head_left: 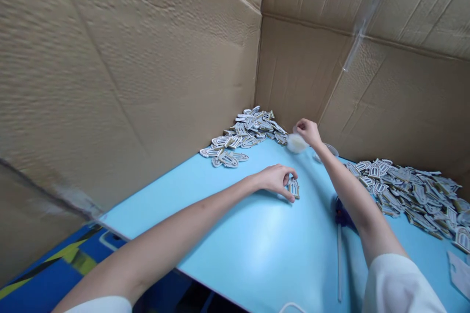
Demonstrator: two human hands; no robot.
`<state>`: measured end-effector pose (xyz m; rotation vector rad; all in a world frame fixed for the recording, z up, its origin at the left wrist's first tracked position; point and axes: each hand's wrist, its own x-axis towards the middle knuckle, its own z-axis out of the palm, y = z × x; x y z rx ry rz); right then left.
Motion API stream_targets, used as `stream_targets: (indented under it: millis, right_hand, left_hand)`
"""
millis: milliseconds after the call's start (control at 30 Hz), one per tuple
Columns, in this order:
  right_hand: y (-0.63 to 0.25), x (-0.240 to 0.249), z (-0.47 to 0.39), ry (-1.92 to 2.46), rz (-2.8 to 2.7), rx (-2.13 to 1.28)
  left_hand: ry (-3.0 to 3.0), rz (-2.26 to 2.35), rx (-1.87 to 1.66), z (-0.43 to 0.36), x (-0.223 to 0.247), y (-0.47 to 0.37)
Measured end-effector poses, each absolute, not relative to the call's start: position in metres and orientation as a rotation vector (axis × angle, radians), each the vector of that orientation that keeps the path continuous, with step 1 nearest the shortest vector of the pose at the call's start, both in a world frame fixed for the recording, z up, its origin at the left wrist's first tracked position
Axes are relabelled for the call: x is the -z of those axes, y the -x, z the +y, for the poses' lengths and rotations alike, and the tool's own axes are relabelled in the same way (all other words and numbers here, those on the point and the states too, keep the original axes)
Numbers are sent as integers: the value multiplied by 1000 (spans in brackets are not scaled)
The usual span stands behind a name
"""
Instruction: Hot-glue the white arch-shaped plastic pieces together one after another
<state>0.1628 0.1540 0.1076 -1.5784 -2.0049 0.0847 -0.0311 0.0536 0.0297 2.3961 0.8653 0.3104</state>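
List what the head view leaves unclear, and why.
All in the head view:
Blue tool: partly hidden by the right forearm.
Dish: partly behind that arm.
Right pile: cut off by the right edge.
Card: cut off there too.
Whether the right hand pinches anything: too small.

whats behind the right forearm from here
Partly hidden behind the right forearm: a dark blue tool and a clear round dish. Whatever else lies there is covered and can't be seen.

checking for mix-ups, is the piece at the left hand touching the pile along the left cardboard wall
Apart: the head view shows bare blue tabletop between the piece at the left hand and the left pile.
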Motion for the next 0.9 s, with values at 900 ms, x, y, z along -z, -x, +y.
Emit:
stream_targets:
  millis: [900]
  right_hand:
    - [-157,-20,-26,1470,-2030,-481]
  left_hand:
    - [-2364,738,-290,58,-23,33]
